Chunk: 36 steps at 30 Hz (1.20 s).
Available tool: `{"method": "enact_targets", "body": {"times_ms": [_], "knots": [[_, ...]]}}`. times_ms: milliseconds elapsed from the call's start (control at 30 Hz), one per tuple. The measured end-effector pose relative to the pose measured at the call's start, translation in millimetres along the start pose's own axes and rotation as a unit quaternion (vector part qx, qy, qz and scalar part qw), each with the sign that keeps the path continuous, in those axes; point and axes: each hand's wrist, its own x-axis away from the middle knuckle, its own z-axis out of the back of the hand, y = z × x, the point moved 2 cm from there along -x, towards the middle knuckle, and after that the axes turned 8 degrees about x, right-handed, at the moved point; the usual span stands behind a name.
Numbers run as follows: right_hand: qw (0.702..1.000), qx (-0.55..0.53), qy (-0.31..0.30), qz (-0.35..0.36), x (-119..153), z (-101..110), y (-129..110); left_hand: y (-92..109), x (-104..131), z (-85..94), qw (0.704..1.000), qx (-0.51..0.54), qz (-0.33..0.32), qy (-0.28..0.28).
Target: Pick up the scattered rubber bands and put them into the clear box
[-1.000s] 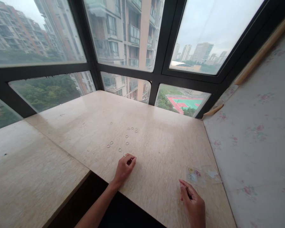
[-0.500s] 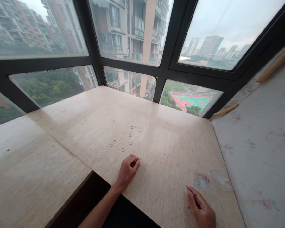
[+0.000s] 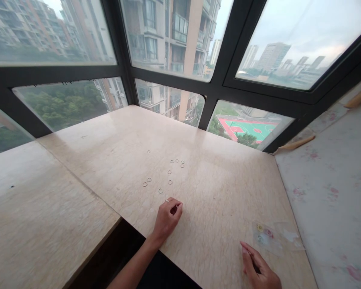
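My left hand (image 3: 168,218) rests at the front of the marble-patterned counter (image 3: 210,224), thumb and forefinger pinched together. A thin ring is on one of its fingers; whatever the fingertips hold is too small to make out. Farther right, my right hand (image 3: 260,268) hovers by the counter's front part, its thumb and fingers also closed in a pinch on something I cannot make out. Beyond my left hand lie several thin metal rings, the nearest ring (image 3: 160,193) just past its knuckles and the farthest ring (image 3: 148,153) toward the window.
Clear plastic bags (image 3: 266,239) with small coloured pieces lie beyond my right hand, near the flowered wall (image 3: 327,208). Dark window frames (image 3: 212,80) border the back. A dark gap (image 3: 108,249) opens below the counter's front edge at left.
The whole view has shifted slightly, so the counter and both hands appear a little farther right. Both hands keep their pinch, and the rings lie in the same arrangement.
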Motion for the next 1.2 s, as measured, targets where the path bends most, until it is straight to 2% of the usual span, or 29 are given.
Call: {"method": "enact_targets", "body": {"times_ms": [333, 567, 867, 1200], "knots": [[1.0, 0.022, 0.015, 0.014, 0.0, -1.1, -0.5, -1.6, 1.3, 0.9, 1.0, 0.014, 0.003, -0.008], [0.998, 0.021, 0.05, 0.042, 2.1, 4.2, -15.5, -0.4, 1.7, 2.2, 1.0, 0.026, 0.003, -0.016], [0.996, 0.011, 0.074, 0.045, 6.0, 3.6, -26.7, 0.7, 0.6, 3.3, 1.0, 0.021, -0.008, -0.021], [0.994, 0.015, 0.073, 0.074, 8.8, 9.4, -48.3, 2.2, -2.1, 8.0, 0.999, 0.032, -0.007, -0.033]]}}
